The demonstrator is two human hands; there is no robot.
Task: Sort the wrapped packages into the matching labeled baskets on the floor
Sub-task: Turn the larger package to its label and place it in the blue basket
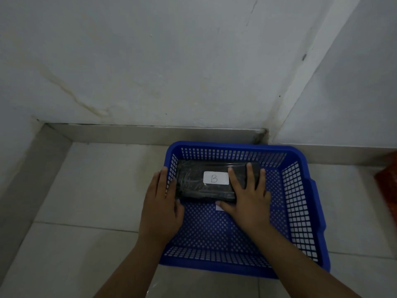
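A black wrapped package (pixel 193 186) with a white label reading "B" lies inside the blue mesh basket (pixel 300 207), at its far left part. My left hand (pixel 161 209) holds the package's left end, reaching over the basket's left wall. My right hand (pixel 249 194) lies spread over the package's right end, thumb at its near edge. A small white label (pixel 219 208) shows on the basket floor just below the package, partly hidden by my right thumb.
The basket stands on pale floor tiles in a corner, close to the white walls and grey skirting (pixel 150 134). A red-orange object (pixel 386 186) shows at the right edge of the view.
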